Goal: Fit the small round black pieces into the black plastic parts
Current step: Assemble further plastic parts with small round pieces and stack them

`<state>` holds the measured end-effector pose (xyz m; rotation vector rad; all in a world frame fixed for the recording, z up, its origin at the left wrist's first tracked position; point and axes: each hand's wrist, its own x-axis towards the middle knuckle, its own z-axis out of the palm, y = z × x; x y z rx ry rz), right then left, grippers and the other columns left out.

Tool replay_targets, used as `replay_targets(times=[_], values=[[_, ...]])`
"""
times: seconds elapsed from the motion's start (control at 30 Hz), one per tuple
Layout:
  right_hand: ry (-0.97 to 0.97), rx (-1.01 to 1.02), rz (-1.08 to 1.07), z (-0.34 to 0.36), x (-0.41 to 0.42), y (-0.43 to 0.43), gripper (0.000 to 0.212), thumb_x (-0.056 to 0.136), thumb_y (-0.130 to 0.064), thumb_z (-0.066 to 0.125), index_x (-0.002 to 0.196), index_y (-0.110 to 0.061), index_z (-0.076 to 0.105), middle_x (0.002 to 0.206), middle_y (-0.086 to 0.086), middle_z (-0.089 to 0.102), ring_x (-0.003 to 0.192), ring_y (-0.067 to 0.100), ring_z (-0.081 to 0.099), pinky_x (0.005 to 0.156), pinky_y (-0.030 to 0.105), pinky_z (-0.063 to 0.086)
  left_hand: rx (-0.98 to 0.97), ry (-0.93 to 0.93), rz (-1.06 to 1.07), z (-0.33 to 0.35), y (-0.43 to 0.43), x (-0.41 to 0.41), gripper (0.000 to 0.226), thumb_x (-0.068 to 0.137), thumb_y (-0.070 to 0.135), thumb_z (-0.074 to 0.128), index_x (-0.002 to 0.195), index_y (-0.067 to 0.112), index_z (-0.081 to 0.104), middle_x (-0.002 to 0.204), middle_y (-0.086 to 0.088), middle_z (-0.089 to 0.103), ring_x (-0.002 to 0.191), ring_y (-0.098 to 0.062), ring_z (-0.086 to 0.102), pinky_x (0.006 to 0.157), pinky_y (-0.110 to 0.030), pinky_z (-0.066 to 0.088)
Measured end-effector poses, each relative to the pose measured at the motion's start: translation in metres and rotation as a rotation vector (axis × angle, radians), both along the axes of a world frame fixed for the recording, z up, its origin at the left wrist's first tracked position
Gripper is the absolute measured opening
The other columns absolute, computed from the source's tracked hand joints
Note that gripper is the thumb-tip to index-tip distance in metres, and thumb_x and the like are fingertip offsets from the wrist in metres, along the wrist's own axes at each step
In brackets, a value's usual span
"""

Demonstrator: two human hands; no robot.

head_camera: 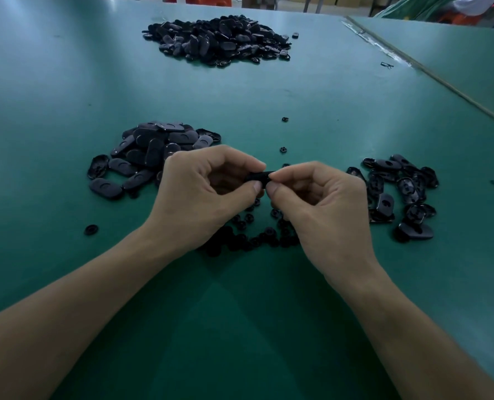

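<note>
We are holding one black plastic part (pixel 257 176) between both hands above the middle of the table (pixel 240 327), its long axis running side to side. Our left hand (pixel 208 192) is pinching the part's left end with thumb and curled fingers, and our right hand (pixel 318 203) is pinching the right end likewise. We cannot tell whether a round piece is already under the fingertips. The loose round pieces (pixel 248 241) are lying just beneath both hands, toward the near edge, so we are judging either hand equally near.
</note>
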<state>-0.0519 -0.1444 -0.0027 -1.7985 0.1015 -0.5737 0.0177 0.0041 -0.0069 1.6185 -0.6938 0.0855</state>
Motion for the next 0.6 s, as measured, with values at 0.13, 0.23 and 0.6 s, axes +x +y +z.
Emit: replay_targets(times=[0.13,0.23,0.6], values=[[-0.004,-0.016,-0.001,0.0001,-0.0002,-0.0005,0.02,0.082,-0.007,0.077,0.079,-0.026,0.072,0.072,-0.005,0.073,0.068,0.012,0.07,0.066,0.025,0.056,-0.005,0.007,-0.018,0.0005,-0.0003,-0.0008,0.022,0.078,0.005,0.075,0.092,0.022,0.074,0.088,0.001,0.077,0.077,-0.013,0.075,0.074,-0.023,0.058],[-0.006,-0.022,-0.008,-0.0005,-0.0003,-0.001,0.021,0.082,-0.006,0.076,0.078,-0.026,0.071,0.072,-0.006,0.073,0.067,0.011,0.07,0.066,0.024,0.055,-0.004,0.0,-0.035,0.0011,-0.0006,-0.0015,0.022,0.078,0.003,0.075,0.092,0.021,0.073,0.089,0.0,0.077,0.076,-0.011,0.074,0.073,-0.021,0.057],[-0.001,0.001,0.041,-0.0029,0.0006,0.0013,0.017,0.082,-0.008,0.075,0.086,-0.024,0.078,0.08,-0.007,0.077,0.075,0.01,0.073,0.074,0.03,0.057,0.01,0.008,-0.042,0.0031,-0.0005,-0.0007,0.019,0.079,0.002,0.071,0.09,0.018,0.071,0.086,0.004,0.076,0.077,-0.009,0.072,0.074,-0.02,0.056]])
